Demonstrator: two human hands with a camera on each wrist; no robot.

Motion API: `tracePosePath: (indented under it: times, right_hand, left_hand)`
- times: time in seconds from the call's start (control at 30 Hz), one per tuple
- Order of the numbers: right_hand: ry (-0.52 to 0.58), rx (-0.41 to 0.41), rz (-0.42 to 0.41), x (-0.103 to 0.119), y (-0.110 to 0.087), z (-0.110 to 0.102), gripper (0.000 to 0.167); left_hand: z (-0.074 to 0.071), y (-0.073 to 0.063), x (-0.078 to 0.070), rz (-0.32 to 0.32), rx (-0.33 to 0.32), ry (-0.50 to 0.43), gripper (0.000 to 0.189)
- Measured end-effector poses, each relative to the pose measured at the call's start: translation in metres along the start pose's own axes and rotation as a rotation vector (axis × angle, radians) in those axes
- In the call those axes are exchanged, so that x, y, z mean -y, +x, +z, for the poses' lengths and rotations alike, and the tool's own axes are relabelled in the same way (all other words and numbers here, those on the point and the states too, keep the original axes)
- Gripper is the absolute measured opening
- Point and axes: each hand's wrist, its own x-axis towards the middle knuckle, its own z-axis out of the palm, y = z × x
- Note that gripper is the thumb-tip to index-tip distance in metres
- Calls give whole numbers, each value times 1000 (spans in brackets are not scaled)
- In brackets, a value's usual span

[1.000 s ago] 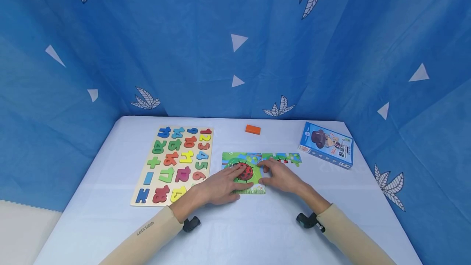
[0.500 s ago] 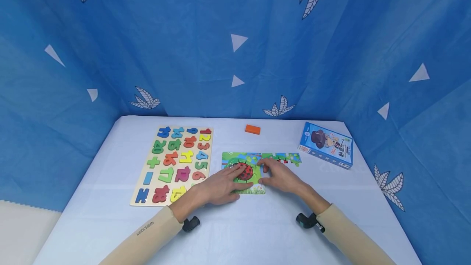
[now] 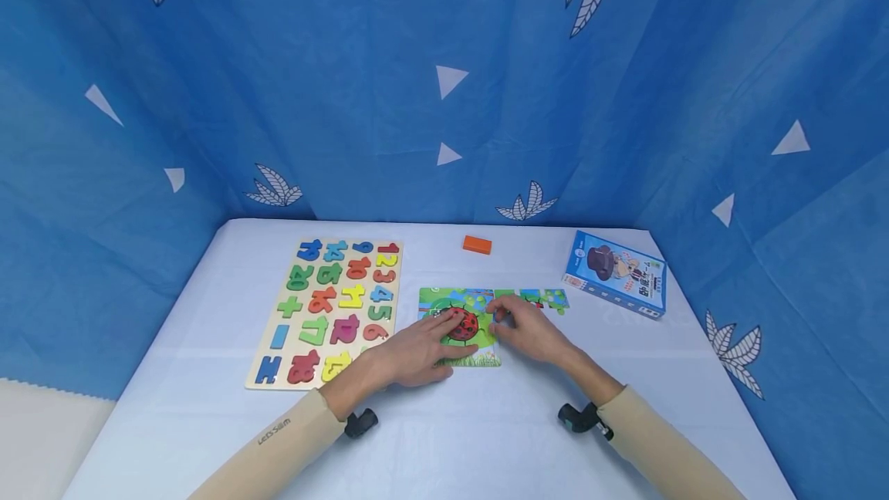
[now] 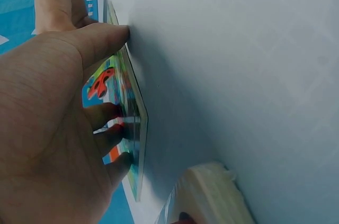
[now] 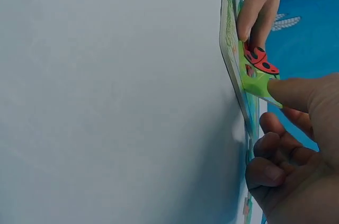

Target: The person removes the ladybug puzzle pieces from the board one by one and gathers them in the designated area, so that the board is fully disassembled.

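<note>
A ladybug jigsaw puzzle [image 3: 479, 359] lies flat in its thin board at the middle of the table. My left hand [image 3: 417, 352] rests across its left half, fingers spread and fingertips on the ladybug picture. At the puzzle's right edge, my right hand [image 3: 533, 332] pinches a green puzzle piece [image 5: 258, 83] with part of the red ladybug, between thumb and forefinger. That piece stands tilted up from the board in the right wrist view; the other right fingers are curled below it. More puzzle pieces [image 3: 557, 298] lie just beyond the right hand, partly hidden by it.
To the left lies a wooden number board [image 3: 276, 365] with colourful numerals, close to the left forearm. An orange block [image 3: 477, 244] sits behind the puzzle. A blue game box [image 3: 616, 272] stands at the back right, and a blue curtain [image 3: 389, 99] surrounds the white table.
My right thumb has moved away from me, closer to the forefinger at the puzzle's right edge. The left hand stays in place on the puzzle.
</note>
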Motion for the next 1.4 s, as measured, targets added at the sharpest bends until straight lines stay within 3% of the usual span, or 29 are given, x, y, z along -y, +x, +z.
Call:
tracePosePath:
  times: [0.37, 0.83, 1.13, 1.4]
  right_hand:
    - [115, -18, 6, -2, 0, 3, 14]
    - [150, -66, 36, -2, -3, 2, 11]
    - [178, -94, 124, -14, -15, -18, 12]
    - [226, -59, 250, -34, -36, -46, 19]
  left_hand:
    - [-1, 0, -1, 2, -3, 9, 54]
    - [-3, 1, -2, -5, 12, 22, 51]
    - [-3, 2, -2, -14, 14, 24, 51]
    - [-2, 2, -2, 0, 8, 24, 51]
